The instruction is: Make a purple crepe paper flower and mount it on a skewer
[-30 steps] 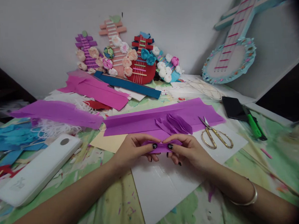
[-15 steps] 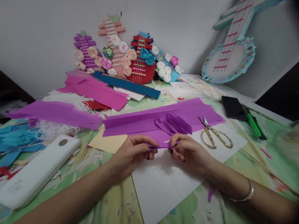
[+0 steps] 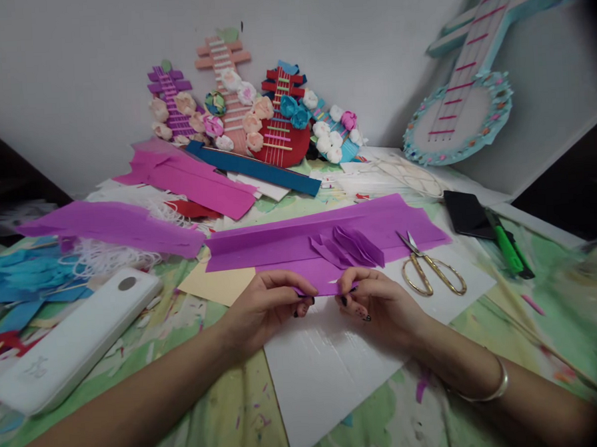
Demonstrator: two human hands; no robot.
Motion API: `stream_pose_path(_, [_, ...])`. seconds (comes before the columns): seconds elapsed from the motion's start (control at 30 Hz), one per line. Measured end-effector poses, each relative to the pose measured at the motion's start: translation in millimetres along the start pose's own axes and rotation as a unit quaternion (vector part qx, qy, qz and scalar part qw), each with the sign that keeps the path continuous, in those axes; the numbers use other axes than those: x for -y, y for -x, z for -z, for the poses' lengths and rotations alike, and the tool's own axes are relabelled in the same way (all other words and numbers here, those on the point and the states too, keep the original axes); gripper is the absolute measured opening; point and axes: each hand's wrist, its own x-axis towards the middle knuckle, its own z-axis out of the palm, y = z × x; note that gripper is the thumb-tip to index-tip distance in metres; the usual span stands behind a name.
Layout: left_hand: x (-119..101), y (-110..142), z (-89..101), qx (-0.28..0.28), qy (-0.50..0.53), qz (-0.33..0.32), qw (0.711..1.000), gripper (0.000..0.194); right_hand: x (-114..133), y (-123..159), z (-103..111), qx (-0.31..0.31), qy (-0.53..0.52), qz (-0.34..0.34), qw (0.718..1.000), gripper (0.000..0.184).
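Several folded pieces (image 3: 357, 247) are laid on a purple sheet (image 3: 264, 242), scissors (image 3: 418, 252) just beside; between them, a strip (image 3: 328, 290) is pinched at its ends by the left hand (image 3: 265, 306) and right hand (image 3: 387, 304).

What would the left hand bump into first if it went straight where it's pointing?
Probably the right hand, because the left hand points across at it, with the purple paper both pinch between them. Depth is hard to judge.

Dim, muted light; right edge dark, blurred.
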Motion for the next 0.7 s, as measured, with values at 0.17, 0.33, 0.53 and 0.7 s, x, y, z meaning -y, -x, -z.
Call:
stream_pose_path(0.17, [-0.2,-0.4,-0.8,-0.015,-0.011,-0.018,1.000,0.014,0.4,1.8,-2.5,0.000,-0.019,0.015,1.000,0.016])
stream_pose_path(0.33, [4.2,-4.0,-1.9,-0.099,-0.157,-0.034,0.982,0.016,-5.0,-0.2,-2.3,-0.036,0.028,0.042,0.998,0.017])
stream_pose_path(0.53, [5.3,-6.6,-0.5,-0.127,-0.192,-0.068,0.971,0.024,-8.2,-2.2,1.6,-0.062,0.077,0.063,0.993,0.017])
stream_pose_path(0.7, [5.1,-7.1,-0.1,-0.109,-0.124,-0.066,0.984,0.033,-3.0,-1.5,-1.8,-0.078,0.077,0.056,0.992,0.017])
